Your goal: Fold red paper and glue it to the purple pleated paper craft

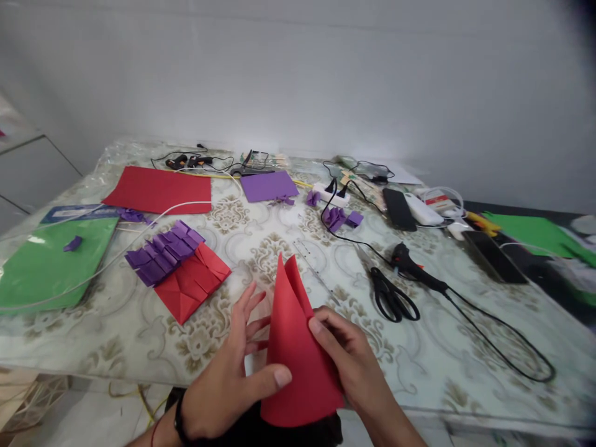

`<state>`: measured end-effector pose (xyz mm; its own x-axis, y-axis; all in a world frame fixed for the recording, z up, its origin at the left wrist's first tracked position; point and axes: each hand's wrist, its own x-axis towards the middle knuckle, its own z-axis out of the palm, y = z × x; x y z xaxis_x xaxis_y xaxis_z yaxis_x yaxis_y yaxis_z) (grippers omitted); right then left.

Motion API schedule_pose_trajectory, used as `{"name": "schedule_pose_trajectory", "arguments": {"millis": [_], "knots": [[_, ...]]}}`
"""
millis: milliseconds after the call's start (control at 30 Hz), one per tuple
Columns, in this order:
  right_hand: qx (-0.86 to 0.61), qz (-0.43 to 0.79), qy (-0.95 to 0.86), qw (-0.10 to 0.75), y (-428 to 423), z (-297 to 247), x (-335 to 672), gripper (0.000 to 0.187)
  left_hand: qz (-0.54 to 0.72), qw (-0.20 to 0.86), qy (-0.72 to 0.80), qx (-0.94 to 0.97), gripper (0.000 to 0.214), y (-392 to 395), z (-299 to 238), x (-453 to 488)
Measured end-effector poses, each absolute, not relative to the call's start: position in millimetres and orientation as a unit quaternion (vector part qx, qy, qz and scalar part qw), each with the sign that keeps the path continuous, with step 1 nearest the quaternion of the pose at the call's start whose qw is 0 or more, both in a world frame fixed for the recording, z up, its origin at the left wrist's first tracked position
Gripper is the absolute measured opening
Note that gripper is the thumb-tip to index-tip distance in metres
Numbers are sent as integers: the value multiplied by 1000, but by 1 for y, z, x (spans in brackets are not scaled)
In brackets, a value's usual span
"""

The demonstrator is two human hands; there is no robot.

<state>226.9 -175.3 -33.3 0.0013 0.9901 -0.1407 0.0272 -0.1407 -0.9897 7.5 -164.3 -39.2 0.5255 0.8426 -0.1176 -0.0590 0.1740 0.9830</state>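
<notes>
A sheet of red paper (298,366), folded over loosely with its edges apart at the top, is held up at the table's front edge. My right hand (349,354) grips its right side, thumb on the near face. My left hand (246,366) is at the paper's left side with the fingers spread and the thumb over the near face; whether it touches the paper is hard to tell. Left of it on the table lie a folded red paper piece (195,282) and a strip of pleated purple paper (165,251) overlapping its upper edge.
Right of my hands are black-handled scissors (393,298), a glue gun (414,267) with a looping cord, and a clear ruler (316,270). Red sheets (158,189), purple paper (269,185) and a green pack (56,267) lie farther back. Phones (399,209) and a power strip (331,195) sit behind.
</notes>
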Motion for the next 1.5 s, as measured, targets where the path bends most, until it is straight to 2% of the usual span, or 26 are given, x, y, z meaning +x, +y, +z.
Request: {"name": "schedule_pose_trajectory", "arguments": {"millis": [100, 300, 467, 633, 733, 800, 933, 1067, 1200, 1333, 1500], "knots": [[-503, 573, -430, 483, -170, -37, 224, 34, 344, 705, 346, 515, 111, -158, -40, 7], [-470, 646, -362, 481, -164, -31, 213, 33, 377, 755, 316, 434, 99, -154, -38, 12], [-507, 610, -313, 522, -162, -33, 222, 33, 369, 732, 366, 440, 99, -150, -33, 10], [-592, 519, -244, 567, -159, -45, 246, 41, 395, 731, 386, 400, 97, -137, -48, -2], [-619, 499, -271, 544, -160, -47, 260, 44, 378, 714, 398, 434, 93, -131, -59, -9], [-637, 489, -315, 506, -162, -48, 271, 46, 365, 666, 413, 504, 88, -128, -61, -13], [-679, 420, -369, 477, -164, -53, 294, 53, 352, 496, 475, 636, 79, -115, -52, -23], [-672, 397, -371, 503, -163, -62, 305, 51, 272, 399, 488, 728, 57, -85, -39, -33], [-656, 371, -383, 534, -168, -74, 298, 69, 244, 317, 477, 783, 46, -62, -33, -34], [-681, 315, -462, 472, -179, -84, 295, 43, 280, 177, 435, 838, 43, -74, -37, -32], [-682, 309, -515, 416, -197, -80, 309, 38, 237, 113, 442, 858, 51, -98, -56, -49]]}}
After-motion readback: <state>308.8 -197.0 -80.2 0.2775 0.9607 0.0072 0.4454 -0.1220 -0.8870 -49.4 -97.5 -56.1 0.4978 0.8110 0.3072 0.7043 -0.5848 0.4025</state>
